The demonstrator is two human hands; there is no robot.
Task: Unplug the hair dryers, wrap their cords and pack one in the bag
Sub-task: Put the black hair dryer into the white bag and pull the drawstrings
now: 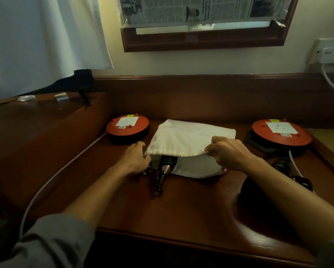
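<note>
A white cloth bag [189,138] lies in the middle of the wooden desk [181,209], its mouth facing me. My left hand [135,159] pinches the left end of the bag's upper rim. My right hand [230,153] pinches the right end of that rim and lifts it. A hair dryer [165,169] with a copper-coloured handle and black coiled cord sticks partly out of the mouth. A second, black hair dryer [284,167] lies at the right, mostly hidden behind my right forearm.
Two red round extension reels sit on the desk, one [127,127] at the left and one [281,133] at the right. A white cable [52,178] runs off the left reel. A wall socket [328,52] with a white plug is at upper right.
</note>
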